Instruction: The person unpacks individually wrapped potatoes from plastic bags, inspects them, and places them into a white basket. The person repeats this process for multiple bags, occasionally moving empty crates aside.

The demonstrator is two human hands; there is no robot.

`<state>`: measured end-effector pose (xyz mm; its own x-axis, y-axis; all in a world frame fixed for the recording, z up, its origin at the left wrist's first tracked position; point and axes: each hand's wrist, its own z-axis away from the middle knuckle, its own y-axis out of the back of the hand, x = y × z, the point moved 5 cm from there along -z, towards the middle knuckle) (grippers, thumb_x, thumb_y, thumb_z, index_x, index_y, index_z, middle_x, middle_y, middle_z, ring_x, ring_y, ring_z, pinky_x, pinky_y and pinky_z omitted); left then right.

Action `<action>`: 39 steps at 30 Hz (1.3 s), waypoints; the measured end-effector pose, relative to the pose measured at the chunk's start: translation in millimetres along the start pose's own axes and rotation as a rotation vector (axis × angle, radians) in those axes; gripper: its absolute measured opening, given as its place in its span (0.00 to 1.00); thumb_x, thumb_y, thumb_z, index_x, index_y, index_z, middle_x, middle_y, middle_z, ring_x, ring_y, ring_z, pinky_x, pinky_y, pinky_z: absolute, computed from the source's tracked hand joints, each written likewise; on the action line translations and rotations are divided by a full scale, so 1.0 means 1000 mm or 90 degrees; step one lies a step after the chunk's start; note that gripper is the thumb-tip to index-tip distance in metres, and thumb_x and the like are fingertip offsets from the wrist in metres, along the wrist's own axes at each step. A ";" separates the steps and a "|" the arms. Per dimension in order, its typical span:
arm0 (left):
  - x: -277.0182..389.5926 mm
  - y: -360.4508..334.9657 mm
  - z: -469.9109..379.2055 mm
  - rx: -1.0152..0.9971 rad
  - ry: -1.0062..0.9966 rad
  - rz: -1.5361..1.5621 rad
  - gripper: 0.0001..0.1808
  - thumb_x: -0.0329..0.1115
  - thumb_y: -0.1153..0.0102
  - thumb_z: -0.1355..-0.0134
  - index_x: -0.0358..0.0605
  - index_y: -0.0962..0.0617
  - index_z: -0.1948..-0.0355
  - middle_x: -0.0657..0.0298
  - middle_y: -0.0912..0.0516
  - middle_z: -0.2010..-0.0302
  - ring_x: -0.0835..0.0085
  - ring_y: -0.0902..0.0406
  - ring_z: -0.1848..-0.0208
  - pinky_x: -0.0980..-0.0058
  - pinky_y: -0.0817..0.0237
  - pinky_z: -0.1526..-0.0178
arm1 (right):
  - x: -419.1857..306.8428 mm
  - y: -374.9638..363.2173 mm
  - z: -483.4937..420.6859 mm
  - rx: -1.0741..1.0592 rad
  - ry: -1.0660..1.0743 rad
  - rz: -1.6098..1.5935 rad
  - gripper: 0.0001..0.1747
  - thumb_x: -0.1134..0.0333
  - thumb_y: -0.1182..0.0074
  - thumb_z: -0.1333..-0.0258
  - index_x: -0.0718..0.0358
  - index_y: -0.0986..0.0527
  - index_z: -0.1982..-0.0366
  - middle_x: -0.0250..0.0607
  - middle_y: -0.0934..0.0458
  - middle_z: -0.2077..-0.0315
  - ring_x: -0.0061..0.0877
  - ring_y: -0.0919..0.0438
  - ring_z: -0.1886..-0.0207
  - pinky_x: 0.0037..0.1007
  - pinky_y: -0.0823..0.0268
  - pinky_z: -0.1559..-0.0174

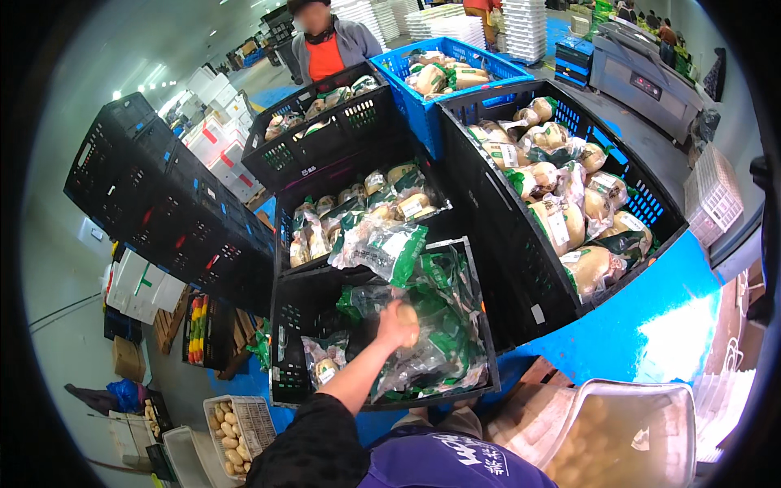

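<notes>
My left hand (pixel 393 329) reaches into the nearest black plastic crate (pixel 384 405) and grips a pale root vegetable (pixel 407 323), partly hidden by the fingers. Around and beneath it lie clear plastic bags with green printing (pixel 439 348). At the left end of the same crate sits a bagged root vegetable (pixel 325 366) with a white label. Another crumpled clear and green bag (pixel 390 247) lies over the edge between this crate and the black crate behind (pixel 284 244), where several labelled bagged roots rest. My right hand is out of view.
A large black crate (pixel 512 268) of bagged roots stands to the right, with a blue crate (pixel 451 91) behind. A white tub (pixel 634 439) of cloudy water is at lower right. Stacked black crates (pixel 171 183) rise at left. A person (pixel 332 46) stands beyond the crates.
</notes>
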<state>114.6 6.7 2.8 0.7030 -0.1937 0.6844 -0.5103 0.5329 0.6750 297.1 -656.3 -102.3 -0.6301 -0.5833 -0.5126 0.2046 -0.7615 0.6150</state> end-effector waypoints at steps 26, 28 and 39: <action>0.110 0.137 0.099 -0.217 -0.273 0.738 0.37 0.26 0.37 0.48 0.46 0.36 0.36 0.54 0.28 0.39 0.66 0.28 0.41 0.67 0.34 0.38 | -0.349 -0.276 0.412 -1.085 0.135 -0.331 0.35 0.42 0.58 0.31 0.61 0.38 0.35 0.46 0.22 0.52 0.35 0.17 0.59 0.28 0.22 0.61; 0.101 0.145 0.099 -0.155 -0.303 0.652 0.30 0.28 0.38 0.43 0.42 0.33 0.40 0.57 0.25 0.44 0.70 0.26 0.45 0.71 0.33 0.41 | -0.350 -0.274 0.420 -1.025 0.219 -0.308 0.35 0.44 0.57 0.30 0.63 0.39 0.35 0.46 0.22 0.52 0.34 0.17 0.60 0.29 0.22 0.61; 0.076 0.148 0.083 -0.187 0.009 0.927 0.12 0.37 0.49 0.29 0.38 0.23 0.61 0.47 0.15 0.60 0.62 0.16 0.58 0.66 0.24 0.52 | -0.351 -0.267 0.423 -0.784 0.518 -0.164 0.36 0.63 0.37 0.41 0.63 0.38 0.35 0.44 0.28 0.46 0.31 0.22 0.49 0.34 0.23 0.55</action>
<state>51.6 2.3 177.3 -0.3205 0.6495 0.6894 -0.6379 0.3900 -0.6640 146.3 -129.0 167.0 -0.2518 -0.0782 -0.9646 0.9028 -0.3781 -0.2050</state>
